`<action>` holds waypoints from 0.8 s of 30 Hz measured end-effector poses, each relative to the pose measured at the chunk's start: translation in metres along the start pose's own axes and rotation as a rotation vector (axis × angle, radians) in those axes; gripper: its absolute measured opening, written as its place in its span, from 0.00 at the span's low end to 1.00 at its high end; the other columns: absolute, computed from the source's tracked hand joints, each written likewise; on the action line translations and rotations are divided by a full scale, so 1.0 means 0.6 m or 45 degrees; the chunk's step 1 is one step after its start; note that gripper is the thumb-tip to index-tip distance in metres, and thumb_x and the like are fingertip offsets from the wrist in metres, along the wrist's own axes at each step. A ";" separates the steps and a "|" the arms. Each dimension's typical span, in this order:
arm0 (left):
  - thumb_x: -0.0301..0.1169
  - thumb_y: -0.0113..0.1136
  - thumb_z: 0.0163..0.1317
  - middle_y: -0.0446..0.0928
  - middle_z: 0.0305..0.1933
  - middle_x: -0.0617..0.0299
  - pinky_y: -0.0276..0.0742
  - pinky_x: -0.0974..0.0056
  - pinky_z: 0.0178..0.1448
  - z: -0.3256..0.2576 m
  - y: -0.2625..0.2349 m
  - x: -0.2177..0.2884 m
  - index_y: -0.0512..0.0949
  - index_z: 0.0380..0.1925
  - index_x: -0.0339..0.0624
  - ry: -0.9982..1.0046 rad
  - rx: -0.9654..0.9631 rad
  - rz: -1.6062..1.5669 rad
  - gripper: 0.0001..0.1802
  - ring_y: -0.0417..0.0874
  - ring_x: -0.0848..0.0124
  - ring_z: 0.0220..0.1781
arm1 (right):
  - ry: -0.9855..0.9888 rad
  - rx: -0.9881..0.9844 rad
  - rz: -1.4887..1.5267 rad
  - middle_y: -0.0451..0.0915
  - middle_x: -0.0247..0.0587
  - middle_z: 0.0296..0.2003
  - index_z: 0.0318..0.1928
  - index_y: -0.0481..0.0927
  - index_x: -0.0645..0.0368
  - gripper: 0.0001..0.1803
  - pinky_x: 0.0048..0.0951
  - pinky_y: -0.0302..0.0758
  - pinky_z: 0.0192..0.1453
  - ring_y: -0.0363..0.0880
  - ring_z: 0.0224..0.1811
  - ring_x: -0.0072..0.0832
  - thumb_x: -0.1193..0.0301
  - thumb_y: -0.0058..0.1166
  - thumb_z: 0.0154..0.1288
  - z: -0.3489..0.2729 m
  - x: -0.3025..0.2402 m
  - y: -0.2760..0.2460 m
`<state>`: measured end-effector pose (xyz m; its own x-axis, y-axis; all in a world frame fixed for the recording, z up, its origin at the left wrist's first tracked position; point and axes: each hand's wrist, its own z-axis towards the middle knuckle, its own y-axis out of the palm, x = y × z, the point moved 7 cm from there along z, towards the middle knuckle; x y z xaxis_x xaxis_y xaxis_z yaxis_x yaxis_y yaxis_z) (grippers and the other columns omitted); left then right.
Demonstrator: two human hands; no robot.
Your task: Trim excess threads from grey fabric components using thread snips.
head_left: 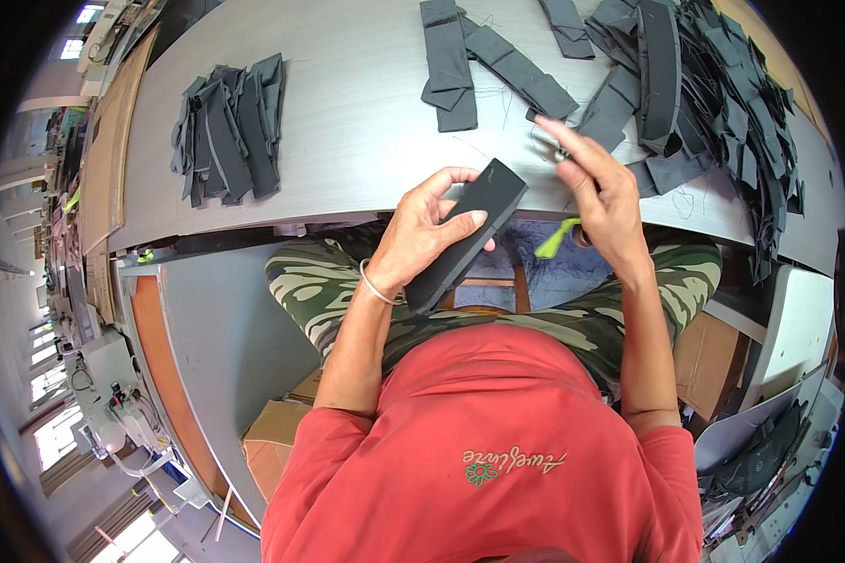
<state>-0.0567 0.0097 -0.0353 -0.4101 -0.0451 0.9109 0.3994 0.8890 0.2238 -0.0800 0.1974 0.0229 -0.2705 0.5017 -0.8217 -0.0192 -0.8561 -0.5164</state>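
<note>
My left hand [429, 230] is closed around a dark grey fabric strip [474, 230], folded and stiff-looking, with the thumb pressed on its upper face. The strip slants over the table's front edge and my lap. To its right, my right hand [603, 192] is raised with the index finger stretched forward. Tucked in that hand is what looks like a pair of thread snips [560, 155], mostly hidden, with only a bit of metal showing at the fingers. A yellow-green ribbon [558, 240] hangs below the palm. The right hand is apart from the strip.
On the pale table [347, 113] lies a bundle of grey strips [230, 131] at the left. Several loose strips [507, 70] lie at the back centre, and a large heap [723, 122] hangs over the right edge. Cardboard boxes [709, 357] stand below.
</note>
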 end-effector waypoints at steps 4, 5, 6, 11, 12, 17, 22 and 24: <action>0.27 0.60 0.63 0.81 0.33 0.57 0.80 0.73 0.34 0.001 -0.002 0.002 0.67 0.55 0.38 -0.021 0.002 -0.056 0.22 0.84 0.75 0.32 | -0.206 -0.034 -0.221 0.74 0.39 0.26 0.50 0.81 0.48 0.18 0.31 0.71 0.35 0.74 0.30 0.36 0.75 0.57 0.58 -0.012 -0.021 0.015; 0.27 0.60 0.63 0.81 0.32 0.56 0.80 0.73 0.34 0.001 0.000 0.001 0.66 0.56 0.38 -0.039 -0.012 -0.049 0.22 0.84 0.74 0.31 | -0.319 -0.012 -0.318 0.74 0.38 0.26 0.48 0.82 0.48 0.17 0.32 0.71 0.35 0.74 0.30 0.36 0.74 0.57 0.57 -0.014 -0.031 0.018; 0.27 0.60 0.63 0.81 0.32 0.56 0.80 0.73 0.34 0.001 0.003 0.000 0.66 0.56 0.38 -0.037 -0.012 -0.048 0.22 0.84 0.74 0.31 | -0.344 0.002 -0.351 0.74 0.36 0.25 0.45 0.82 0.48 0.15 0.34 0.71 0.35 0.74 0.30 0.35 0.73 0.58 0.55 -0.013 -0.033 0.022; 0.26 0.58 0.64 0.81 0.34 0.53 0.81 0.69 0.34 -0.002 0.020 0.006 0.64 0.58 0.41 -0.041 -0.159 -0.194 0.23 0.84 0.70 0.30 | -0.353 0.030 -0.409 0.75 0.35 0.26 0.44 0.83 0.49 0.13 0.34 0.72 0.35 0.74 0.29 0.36 0.73 0.57 0.56 -0.012 -0.030 0.031; 0.26 0.58 0.64 0.81 0.34 0.53 0.81 0.69 0.34 -0.003 0.020 0.005 0.64 0.58 0.41 -0.039 -0.155 -0.194 0.23 0.84 0.70 0.30 | -0.352 0.021 -0.424 0.76 0.35 0.27 0.44 0.82 0.49 0.13 0.33 0.72 0.36 0.74 0.29 0.37 0.73 0.57 0.56 -0.012 -0.028 0.033; 0.24 0.55 0.65 0.80 0.37 0.47 0.82 0.66 0.35 -0.011 0.027 -0.002 0.61 0.63 0.44 0.012 -0.185 -0.246 0.26 0.84 0.66 0.30 | 0.007 0.086 0.071 0.80 0.31 0.31 0.44 0.82 0.54 0.10 0.26 0.70 0.35 0.72 0.28 0.24 0.73 0.56 0.61 -0.008 -0.003 0.016; 0.23 0.52 0.66 0.79 0.38 0.46 0.82 0.66 0.33 -0.009 0.031 -0.002 0.60 0.64 0.45 0.019 -0.147 -0.201 0.26 0.84 0.66 0.29 | 0.366 -0.203 0.437 0.80 0.30 0.29 0.39 0.79 0.62 0.11 0.18 0.70 0.36 0.73 0.32 0.14 0.77 0.64 0.55 -0.029 0.021 0.047; 0.23 0.51 0.67 0.79 0.38 0.46 0.82 0.66 0.33 -0.007 0.040 0.003 0.60 0.63 0.45 0.007 -0.131 -0.174 0.25 0.84 0.66 0.29 | 0.316 -0.142 0.430 0.80 0.31 0.28 0.37 0.79 0.63 0.09 0.18 0.70 0.36 0.74 0.31 0.14 0.79 0.63 0.54 -0.032 0.023 0.051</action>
<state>-0.0443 0.0291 -0.0270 -0.4620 -0.1652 0.8714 0.4223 0.8230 0.3799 -0.0660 0.1807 -0.0089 -0.0039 0.2221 -0.9750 0.1388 -0.9655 -0.2205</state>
